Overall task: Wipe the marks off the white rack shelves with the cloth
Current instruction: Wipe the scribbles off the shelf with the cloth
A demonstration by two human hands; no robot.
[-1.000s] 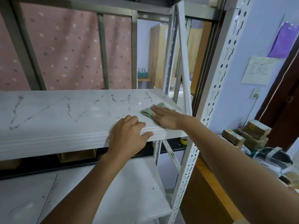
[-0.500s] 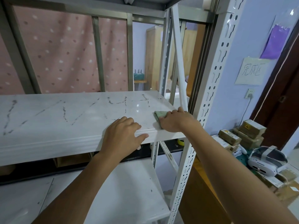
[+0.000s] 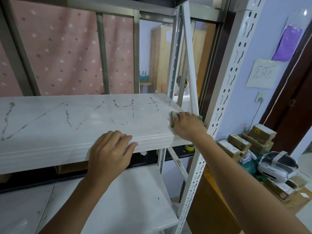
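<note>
The upper white rack shelf [image 3: 70, 125] spans the view and carries dark scribbled marks [image 3: 126, 106] across its top. My right hand [image 3: 187, 127] presses a small green cloth [image 3: 172, 118] flat on the shelf's right end, close to the front corner; most of the cloth is hidden under the hand. My left hand [image 3: 109, 152] grips the shelf's front edge, fingers curled over the top. A lower white shelf [image 3: 128, 196] with a few small dark marks lies beneath.
A perforated white upright post [image 3: 224, 105] stands just right of my right hand, with a diagonal brace [image 3: 190, 65] behind it. Small cardboard boxes [image 3: 236, 142] and a white headset [image 3: 276, 166] lie on a wooden surface at the right. A person sits in the room beyond.
My right hand has slid the cloth to the right along the shelf, from near the middle-front toward the right end. My left hand stays on the front edge.
</note>
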